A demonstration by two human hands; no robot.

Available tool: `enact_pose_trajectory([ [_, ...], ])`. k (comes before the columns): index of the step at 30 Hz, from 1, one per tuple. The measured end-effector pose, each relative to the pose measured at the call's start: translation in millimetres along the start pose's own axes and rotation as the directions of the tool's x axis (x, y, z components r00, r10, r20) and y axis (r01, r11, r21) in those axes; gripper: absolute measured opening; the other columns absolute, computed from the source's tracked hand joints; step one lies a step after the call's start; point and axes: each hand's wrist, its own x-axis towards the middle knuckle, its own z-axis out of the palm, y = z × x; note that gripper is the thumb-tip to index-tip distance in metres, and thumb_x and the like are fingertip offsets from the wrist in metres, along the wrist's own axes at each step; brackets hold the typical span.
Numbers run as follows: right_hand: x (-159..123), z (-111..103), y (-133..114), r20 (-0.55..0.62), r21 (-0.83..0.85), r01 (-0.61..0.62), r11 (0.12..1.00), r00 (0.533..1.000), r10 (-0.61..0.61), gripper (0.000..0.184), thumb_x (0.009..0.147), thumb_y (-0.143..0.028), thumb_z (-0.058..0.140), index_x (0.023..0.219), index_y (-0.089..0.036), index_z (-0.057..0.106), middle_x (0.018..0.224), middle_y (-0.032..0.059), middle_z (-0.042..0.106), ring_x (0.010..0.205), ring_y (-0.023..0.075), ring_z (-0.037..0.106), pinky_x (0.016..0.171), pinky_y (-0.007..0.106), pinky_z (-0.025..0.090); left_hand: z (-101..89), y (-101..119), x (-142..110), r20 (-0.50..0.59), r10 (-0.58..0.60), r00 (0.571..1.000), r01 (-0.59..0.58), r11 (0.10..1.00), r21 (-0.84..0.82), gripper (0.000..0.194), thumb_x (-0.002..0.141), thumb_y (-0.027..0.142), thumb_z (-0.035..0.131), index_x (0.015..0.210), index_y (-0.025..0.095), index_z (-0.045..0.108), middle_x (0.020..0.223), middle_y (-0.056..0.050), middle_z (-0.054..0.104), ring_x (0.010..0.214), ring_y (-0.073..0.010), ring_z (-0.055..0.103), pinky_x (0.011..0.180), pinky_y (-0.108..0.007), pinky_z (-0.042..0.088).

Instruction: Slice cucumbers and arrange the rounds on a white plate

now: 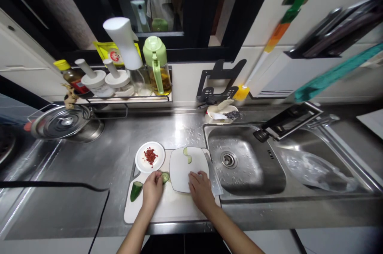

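A white cutting board [167, 206] lies on the steel counter in front of me. My left hand [152, 190] rests on the board, fingers pinched on a cucumber slice [165, 177]. A larger cucumber piece [136, 190] lies to its left. My right hand [201, 190] lies on the near edge of a white square plate [188, 166], fingers flat on it. Two cucumber slices [187, 156] sit at the plate's far side. A small round white dish [149, 157] with chopped red chilli stands beside the plate.
A steel sink [245, 162] with a folded black rack across it lies right of the board. A pot lid [61, 122] sits at the left. Oil and sauce bottles [155, 66] stand on a shelf at the back. A black cable [101, 206] crosses the counter's near left.
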Motion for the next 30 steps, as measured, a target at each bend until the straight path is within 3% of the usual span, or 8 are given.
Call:
enact_pose_trajectory([
  [8,33,-2,-26,0.006,0.338,0.104,0.935,0.994,-0.113,0.036,0.080,-0.018,0.050,0.114,-0.021,0.063,0.112,0.0055,0.067,0.103,0.0211,0.053,0.094,0.038,0.036,-4.3,23,-1,0.190,0.004,0.982,0.048,0.963,-0.265,0.027,0.072,0.043,0.058,0.079,0.017,0.063,0.068,0.001,0.059,0.064,-0.0131,0.051,0.065,-0.024,0.041],
  [13,51,-12,-39,0.041,0.436,0.029,0.900,0.998,-0.051,0.022,0.079,-0.019,0.054,0.094,-0.023,0.070,0.093,0.0019,0.071,0.099,0.0206,0.055,0.088,0.033,0.041,-3.4,49,2,0.276,0.030,0.961,0.078,0.925,-0.371,0.030,0.071,0.044,0.060,0.079,0.016,0.064,0.067,0.001,0.058,0.063,-0.0115,0.049,0.062,-0.022,0.038],
  [16,55,-22,-37,0.047,0.451,-0.013,0.892,0.999,-0.009,0.017,0.080,-0.019,0.053,0.082,-0.023,0.070,0.083,0.0013,0.070,0.090,0.0185,0.058,0.082,0.030,0.042,0.9,59,6,0.322,-0.001,0.947,0.159,0.871,-0.465,0.034,0.067,0.047,0.064,0.080,0.016,0.064,0.068,0.000,0.059,0.063,-0.0115,0.050,0.062,-0.022,0.038],
  [20,55,-36,-28,0.068,0.508,-0.050,0.860,0.998,0.018,0.014,0.079,-0.023,0.056,0.080,-0.022,0.070,0.079,0.0009,0.069,0.083,0.0173,0.060,0.077,0.029,0.043,10.6,64,9,0.407,-0.097,0.908,0.335,0.751,-0.569,0.043,0.064,0.052,0.067,0.085,0.014,0.065,0.070,-0.001,0.061,0.064,-0.0109,0.052,0.059,-0.021,0.038],
  [23,55,-45,-23,0.125,0.584,-0.076,0.808,0.992,0.003,0.014,0.079,-0.026,0.056,0.079,-0.021,0.069,0.077,0.0002,0.069,0.078,0.0159,0.060,0.072,0.027,0.043,17.9,70,9,0.519,-0.223,0.825,0.526,0.637,-0.563,0.048,0.066,0.058,0.065,0.085,0.013,0.064,0.057,0.004,0.053,0.049,-0.0061,0.045,0.047,-0.018,0.030],
  [26,55,-52,-19,0.196,0.663,-0.109,0.741,0.980,-0.031,0.016,0.079,-0.029,0.055,0.078,-0.020,0.068,0.075,-0.0001,0.068,0.073,0.0144,0.059,0.065,0.024,0.042,21.7,79,8,0.664,-0.346,0.662,0.738,0.451,-0.501,0.043,0.070,0.053,0.068,0.083,0.012,0.060,0.056,0.003,0.055,0.041,-0.0030,0.041,0.041,-0.015,0.027],
  [28,54,-57,-17,0.227,0.700,-0.126,0.703,0.973,-0.052,0.017,0.079,-0.030,0.055,0.077,-0.019,0.068,0.075,-0.0001,0.068,0.073,0.0140,0.059,0.064,0.024,0.042,22.4,84,8,0.754,-0.362,0.549,0.831,0.330,-0.447,0.036,0.074,0.045,0.068,0.081,0.012,0.058,0.058,0.001,0.058,0.040,-0.0030,0.045,0.040,-0.014,0.030],
  [30,55,-60,-15,0.247,0.720,-0.138,0.680,0.967,-0.066,0.016,0.078,-0.031,0.056,0.076,-0.019,0.067,0.075,-0.0004,0.067,0.073,0.0140,0.059,0.065,0.024,0.043,23.0,86,8,0.800,-0.325,0.505,0.862,0.250,-0.442,0.026,0.078,0.035,0.067,0.082,0.011,0.058,0.058,0.000,0.059,0.042,-0.0032,0.049,0.040,-0.013,0.034],
])
